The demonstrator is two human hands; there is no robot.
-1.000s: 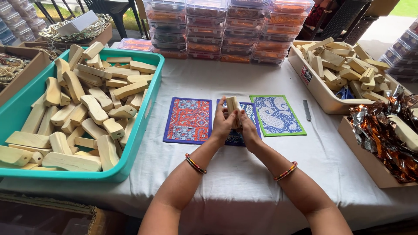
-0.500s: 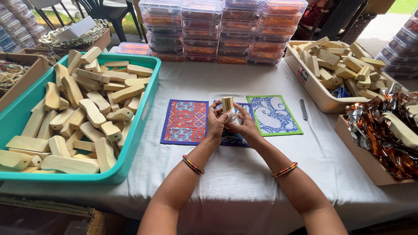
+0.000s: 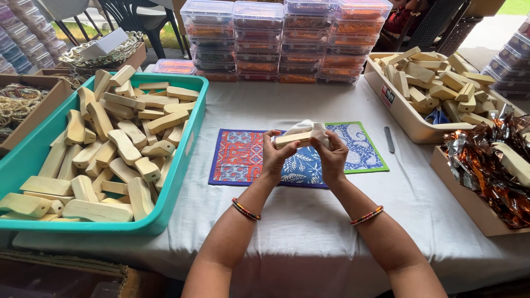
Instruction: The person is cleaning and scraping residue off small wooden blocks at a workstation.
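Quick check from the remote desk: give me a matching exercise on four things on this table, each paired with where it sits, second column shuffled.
Things:
1. teal tray
2. wooden block
3. beige bin
4. stacked clear boxes

Places:
A. along the far edge of the table
B. held between the left hand and the right hand, with a white cloth, above the patterned mats
C. at the left, full of wooden pieces
D. at the right, full of wooden pieces

Pairs: 1-C, 2-B, 3-D, 4-A
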